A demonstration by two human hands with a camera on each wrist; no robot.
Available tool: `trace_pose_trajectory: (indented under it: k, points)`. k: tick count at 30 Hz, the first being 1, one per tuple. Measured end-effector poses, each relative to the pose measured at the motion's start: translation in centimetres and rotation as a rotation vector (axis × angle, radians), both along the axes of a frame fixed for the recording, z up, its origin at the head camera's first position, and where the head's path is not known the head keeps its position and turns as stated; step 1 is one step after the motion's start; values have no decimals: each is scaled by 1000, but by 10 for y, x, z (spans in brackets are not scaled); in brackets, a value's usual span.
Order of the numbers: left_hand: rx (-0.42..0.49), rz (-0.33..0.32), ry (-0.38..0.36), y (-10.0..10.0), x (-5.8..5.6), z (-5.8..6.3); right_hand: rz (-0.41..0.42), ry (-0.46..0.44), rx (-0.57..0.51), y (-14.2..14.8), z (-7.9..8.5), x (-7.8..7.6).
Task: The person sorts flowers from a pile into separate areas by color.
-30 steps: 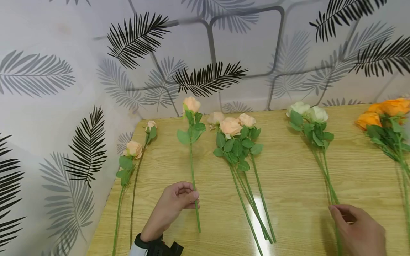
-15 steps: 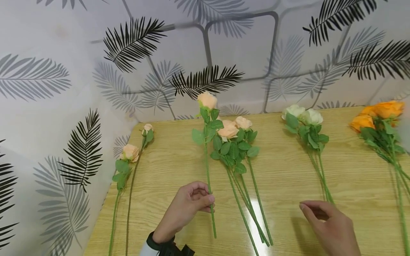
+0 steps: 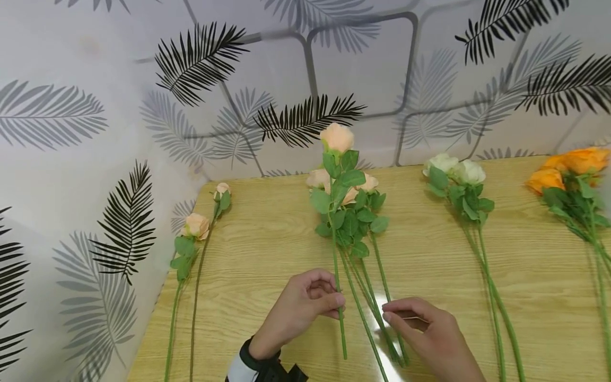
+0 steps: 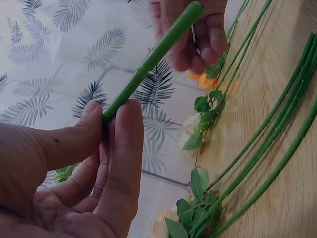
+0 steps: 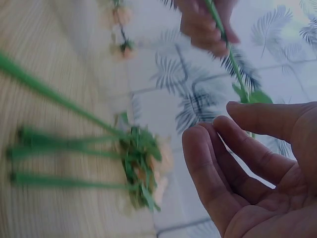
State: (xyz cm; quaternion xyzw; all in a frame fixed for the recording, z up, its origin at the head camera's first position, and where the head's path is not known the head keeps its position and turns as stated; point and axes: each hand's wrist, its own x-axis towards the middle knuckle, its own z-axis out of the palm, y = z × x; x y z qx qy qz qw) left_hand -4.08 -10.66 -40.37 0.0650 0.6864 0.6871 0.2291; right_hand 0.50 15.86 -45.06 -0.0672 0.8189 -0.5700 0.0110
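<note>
My left hand (image 3: 305,305) pinches the green stem of a peach rose (image 3: 337,138) between thumb and fingers. The rose stands nearly upright, its bloom and leaves overlapping a bunch of peach roses (image 3: 368,182) that lies on the table. In the left wrist view the cut end of the held stem (image 4: 158,54) points up past the fingertips. My right hand (image 3: 431,331) is beside the lower stems of the bunch, fingers loosely bent and holding nothing. The right wrist view shows that hand's fingertips (image 5: 194,141) apart from the bunch's stems (image 5: 69,148).
On the left of the wood-grain table (image 3: 258,239) lie two single peach roses, one larger (image 3: 197,225) and one smaller (image 3: 221,189). White roses (image 3: 470,172) lie to the right, with orange flowers (image 3: 579,162) beyond them. A leaf-patterned wall covering (image 3: 363,69) rises behind.
My left hand has carried the peach rose rightward to the bunch. My right hand has let go of the white roses' stems and moved left towards the bunch's stems.
</note>
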Motion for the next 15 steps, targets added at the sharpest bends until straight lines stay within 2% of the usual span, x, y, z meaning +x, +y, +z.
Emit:
trace_pose_trajectory:
  k: [3, 7, 15]
  points:
    - [6, -1, 0, 5, 0, 1, 105, -86, -93, -9, 3, -1]
    - [-3, 9, 14, 11, 0, 0, 195, -126, -152, -18, 6, -1]
    - [-62, 19, 56, 13, 0, -1, 235, -98, -180, -27, 2, -1]
